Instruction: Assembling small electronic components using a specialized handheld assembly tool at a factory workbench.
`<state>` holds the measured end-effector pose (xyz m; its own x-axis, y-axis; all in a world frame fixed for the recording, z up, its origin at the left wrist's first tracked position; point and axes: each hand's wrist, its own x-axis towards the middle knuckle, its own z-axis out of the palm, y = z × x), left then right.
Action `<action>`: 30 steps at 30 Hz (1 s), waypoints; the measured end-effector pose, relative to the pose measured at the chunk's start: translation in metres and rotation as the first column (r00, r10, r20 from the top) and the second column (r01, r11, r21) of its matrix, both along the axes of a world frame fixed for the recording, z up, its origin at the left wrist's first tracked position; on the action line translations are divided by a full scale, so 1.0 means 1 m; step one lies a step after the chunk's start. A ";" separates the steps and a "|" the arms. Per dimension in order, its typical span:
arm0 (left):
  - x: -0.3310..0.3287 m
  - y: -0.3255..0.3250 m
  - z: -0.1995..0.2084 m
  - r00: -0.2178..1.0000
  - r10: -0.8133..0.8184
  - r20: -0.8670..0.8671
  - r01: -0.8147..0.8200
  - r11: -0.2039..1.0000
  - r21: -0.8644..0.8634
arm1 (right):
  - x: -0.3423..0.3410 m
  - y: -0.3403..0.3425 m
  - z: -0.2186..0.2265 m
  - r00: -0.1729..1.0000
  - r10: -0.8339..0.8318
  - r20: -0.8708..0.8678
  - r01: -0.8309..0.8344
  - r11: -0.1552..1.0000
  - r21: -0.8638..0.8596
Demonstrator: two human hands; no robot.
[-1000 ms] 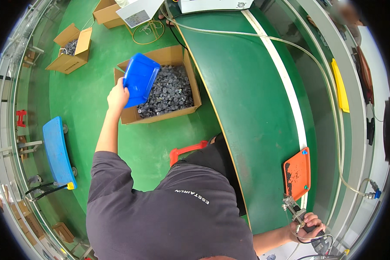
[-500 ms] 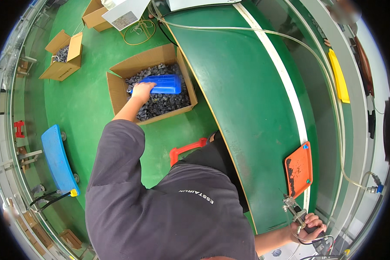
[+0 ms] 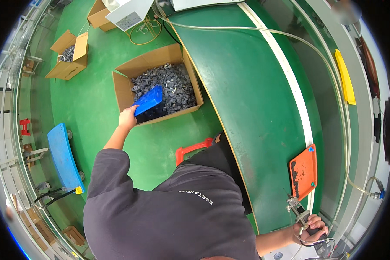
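Observation:
My left hand [image 3: 127,118] grips the near end of a blue plastic tray [image 3: 150,102], which tilts over an open cardboard box [image 3: 120,95]. Inside the box lie many small dark grey plastic parts [image 3: 178,86], some with shiny metal bits. Over at the lower right, my right hand [image 3: 313,229] has its fingers curled round the dark body of a metal fixture [image 3: 300,214] with thin tubes and wires. Just beyond that fixture, an orange tray [image 3: 305,171] holds small black bits along its left side.
A green-topped workbench [image 3: 247,95] with a white strip runs along my right. A clear hose [image 3: 305,43] crosses it. On the green floor are a blue trolley [image 3: 65,156], a red stool [image 3: 193,148] and another box of parts [image 3: 73,67]. A yellow tray [image 3: 345,78] stands at the far right.
My left hand has drawn the blue tray toward me and left, tilting it and uncovering more parts in the box. My right hand stays at the fixture. The whole view has shifted slightly.

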<state>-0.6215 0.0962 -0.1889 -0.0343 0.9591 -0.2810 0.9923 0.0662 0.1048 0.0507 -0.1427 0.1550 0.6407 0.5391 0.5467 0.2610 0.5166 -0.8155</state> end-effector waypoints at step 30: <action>0.037 0.055 0.004 0.846 -0.518 -0.123 0.520 0.854 -0.016 | 0.013 -0.010 -0.022 0.935 0.338 -0.104 -0.321 0.936 0.147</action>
